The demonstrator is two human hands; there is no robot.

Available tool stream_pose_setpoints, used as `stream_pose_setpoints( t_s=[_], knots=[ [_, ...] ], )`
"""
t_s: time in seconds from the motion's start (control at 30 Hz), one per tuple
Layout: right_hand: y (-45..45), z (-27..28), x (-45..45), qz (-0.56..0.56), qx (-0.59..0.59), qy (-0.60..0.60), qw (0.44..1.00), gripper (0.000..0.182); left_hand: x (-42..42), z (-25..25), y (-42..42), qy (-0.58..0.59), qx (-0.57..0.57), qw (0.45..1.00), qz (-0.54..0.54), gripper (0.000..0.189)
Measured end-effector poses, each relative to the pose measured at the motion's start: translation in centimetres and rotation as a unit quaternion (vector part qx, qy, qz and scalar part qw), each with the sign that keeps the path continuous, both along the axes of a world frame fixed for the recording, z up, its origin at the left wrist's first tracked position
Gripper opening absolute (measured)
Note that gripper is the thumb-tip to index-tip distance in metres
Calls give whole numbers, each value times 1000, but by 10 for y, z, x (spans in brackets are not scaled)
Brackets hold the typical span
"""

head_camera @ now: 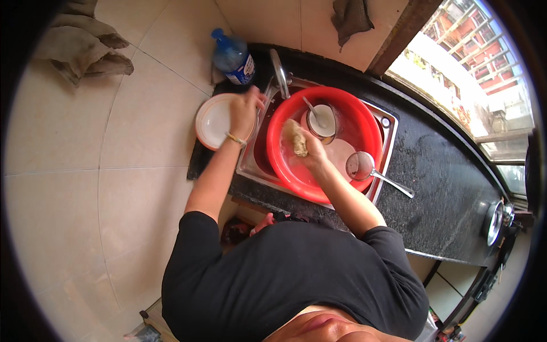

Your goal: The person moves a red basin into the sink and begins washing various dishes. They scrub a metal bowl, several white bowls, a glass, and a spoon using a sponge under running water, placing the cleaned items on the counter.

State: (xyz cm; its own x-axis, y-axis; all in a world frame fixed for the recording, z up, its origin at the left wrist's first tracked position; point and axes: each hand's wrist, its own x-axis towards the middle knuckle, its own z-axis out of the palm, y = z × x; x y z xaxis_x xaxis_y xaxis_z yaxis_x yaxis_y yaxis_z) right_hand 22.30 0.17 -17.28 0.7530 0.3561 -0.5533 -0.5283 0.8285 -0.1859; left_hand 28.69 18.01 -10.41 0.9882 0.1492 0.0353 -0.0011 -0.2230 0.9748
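My left hand (244, 114) is over the right side of a white plate or shallow bowl (212, 117) with an orange rim, on the counter left of the sink. It looks slightly blurred, fingers apart, with nothing visible in it. A crumpled beige scrubbing cloth or pad (295, 137) is held in my right hand (315, 151), above a red plastic basin (282, 171). Cloudy water fills the basin. Inside are a pale cup or bowl (327, 117) with a spoon (311, 107) in it, and a pale round dish (339, 149) partly under water.
The basin rests on a steel sink (252, 164) below a curved faucet (279, 72). A skimmer strainer (360, 166) lies across its rim, handle on the black stone counter (427, 171). A blue pump bottle (233, 60) stands behind the plate. A metal bowl (495, 223) sits far right.
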Motion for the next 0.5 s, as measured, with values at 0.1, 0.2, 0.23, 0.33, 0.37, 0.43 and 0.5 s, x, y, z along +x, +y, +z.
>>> stream_pose_setpoints(
  t_s=[0.1,0.2,0.23,0.33,0.37,0.43,0.5],
  knots=[
    [45,42,35,59,-23,-104,993,27,64,25,44,-193,81,963,172,30],
    [87,66,83,83,-27,-204,975,33,135,43,76,-251,-40,949,186,26],
    [102,71,96,38,-26,-178,983,28,152,55,76,-219,-91,962,138,25],
    [138,88,144,-55,6,-172,984,26,173,60,76,-137,-137,980,36,21],
    [143,87,157,-70,35,-179,981,26,175,54,73,-108,-134,985,8,20],
    [150,87,173,-77,74,-209,972,25,178,47,73,-125,-124,984,28,21],
    [158,90,180,-71,101,-182,975,24,179,41,77,-143,-95,984,41,22]
  ],
)
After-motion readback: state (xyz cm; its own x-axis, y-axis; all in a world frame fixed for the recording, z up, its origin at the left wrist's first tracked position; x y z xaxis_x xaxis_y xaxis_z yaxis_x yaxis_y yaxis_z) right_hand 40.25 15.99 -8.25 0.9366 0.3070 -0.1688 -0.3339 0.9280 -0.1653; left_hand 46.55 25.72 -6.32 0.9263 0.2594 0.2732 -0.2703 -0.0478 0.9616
